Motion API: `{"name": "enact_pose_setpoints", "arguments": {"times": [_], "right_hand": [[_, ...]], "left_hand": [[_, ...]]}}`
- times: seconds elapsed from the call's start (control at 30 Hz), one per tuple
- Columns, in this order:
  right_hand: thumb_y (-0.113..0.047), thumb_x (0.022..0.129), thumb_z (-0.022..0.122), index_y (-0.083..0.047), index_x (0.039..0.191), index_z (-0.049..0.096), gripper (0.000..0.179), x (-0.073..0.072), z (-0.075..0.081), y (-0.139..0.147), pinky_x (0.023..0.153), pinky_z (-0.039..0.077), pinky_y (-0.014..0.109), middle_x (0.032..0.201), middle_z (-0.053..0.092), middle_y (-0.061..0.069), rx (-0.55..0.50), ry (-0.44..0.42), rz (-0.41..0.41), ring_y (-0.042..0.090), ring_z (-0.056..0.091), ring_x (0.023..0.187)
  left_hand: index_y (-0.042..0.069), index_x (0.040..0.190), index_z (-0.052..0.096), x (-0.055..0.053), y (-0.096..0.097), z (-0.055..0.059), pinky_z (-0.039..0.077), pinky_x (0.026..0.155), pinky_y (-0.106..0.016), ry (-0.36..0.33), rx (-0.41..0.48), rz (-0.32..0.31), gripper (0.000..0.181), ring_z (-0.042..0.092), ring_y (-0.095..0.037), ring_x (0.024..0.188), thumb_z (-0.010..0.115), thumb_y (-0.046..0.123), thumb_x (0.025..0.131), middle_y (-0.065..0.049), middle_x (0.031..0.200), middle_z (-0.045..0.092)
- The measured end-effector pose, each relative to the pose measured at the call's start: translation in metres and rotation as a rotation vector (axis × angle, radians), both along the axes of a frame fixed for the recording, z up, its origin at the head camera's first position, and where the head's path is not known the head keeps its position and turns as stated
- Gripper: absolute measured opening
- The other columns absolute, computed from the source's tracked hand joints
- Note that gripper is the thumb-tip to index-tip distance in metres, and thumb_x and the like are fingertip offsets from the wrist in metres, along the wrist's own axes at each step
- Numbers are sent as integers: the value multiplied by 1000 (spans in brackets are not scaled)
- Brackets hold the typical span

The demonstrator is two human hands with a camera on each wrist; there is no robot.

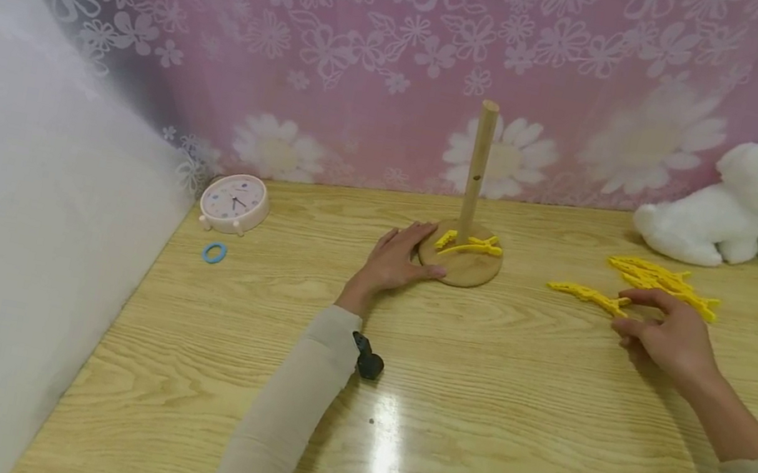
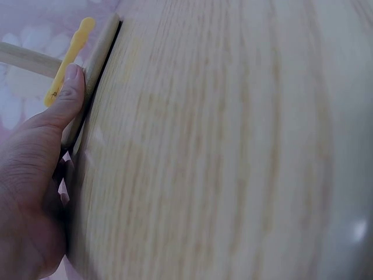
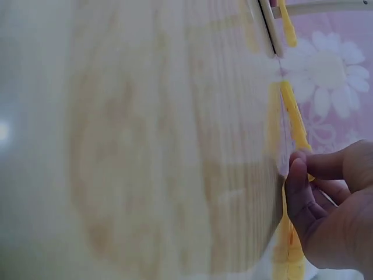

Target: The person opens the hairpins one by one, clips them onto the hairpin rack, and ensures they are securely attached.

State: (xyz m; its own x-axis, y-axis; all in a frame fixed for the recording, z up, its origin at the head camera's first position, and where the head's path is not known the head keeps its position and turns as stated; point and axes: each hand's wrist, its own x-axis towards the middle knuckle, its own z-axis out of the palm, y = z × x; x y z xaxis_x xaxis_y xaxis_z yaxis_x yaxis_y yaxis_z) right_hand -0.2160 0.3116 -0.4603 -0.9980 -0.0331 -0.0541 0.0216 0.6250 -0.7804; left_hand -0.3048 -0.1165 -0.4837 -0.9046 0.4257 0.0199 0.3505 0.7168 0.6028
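Note:
My left hand (image 1: 393, 260) holds the left edge of a wooden stand's round base (image 1: 467, 274), its thumb over the front rim. From the base rises an upright wooden post (image 1: 482, 145). Yellow hair clips (image 1: 474, 247) lie on the base around the post's foot; in the left wrist view one clip (image 2: 71, 58) shows by the thumb. My right hand (image 1: 674, 335) pinches one end of another yellow hair clip (image 1: 581, 291) between thumb and fingers. That clip (image 3: 295, 116) points toward the stand. Just behind the right hand lies a pile of similar yellow clips (image 1: 657, 275).
A white plush dog (image 1: 742, 203) sits at the back right corner of the table (image 1: 468, 421). At the left are a pink alarm clock (image 1: 235, 203) and a small blue ring (image 1: 215, 243). A flowered pink curtain (image 1: 365, 56) hangs along the back edge.

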Motion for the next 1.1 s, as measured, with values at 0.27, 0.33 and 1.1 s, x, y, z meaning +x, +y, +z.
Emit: {"name": "enact_pose_setpoints", "arguments": {"times": [0.27, 0.33, 1.1], "right_hand": [[-12, 105, 63, -2, 140, 58, 37, -9, 6, -17, 50, 56, 33, 115, 65, 2, -76, 69, -64, 19, 64, 61], [-8, 104, 61, -1, 138, 59, 35, -12, 9, -24, 48, 53, 32, 122, 61, 9, -49, 107, -72, 19, 62, 59], [-3, 96, 71, 0, 113, 72, 17, -57, 21, -101, 52, 47, 17, 100, 65, 11, -82, 302, -214, 8, 52, 62]], "left_hand": [[21, 168, 22, -1, 1, 1, -2, 130, -37, 2, -12, 7, 95, 12, -14, 160, 69, 60, 95, 0, 173, 22], [21, 168, 22, -1, 0, 1, -3, 130, -37, 2, -9, 6, 95, 12, -14, 160, 69, 60, 95, -1, 173, 22], [21, 168, 23, 1, 0, 1, -1, 131, -38, 1, 4, 7, 94, 12, -15, 161, 69, 59, 95, -2, 173, 22]]}}
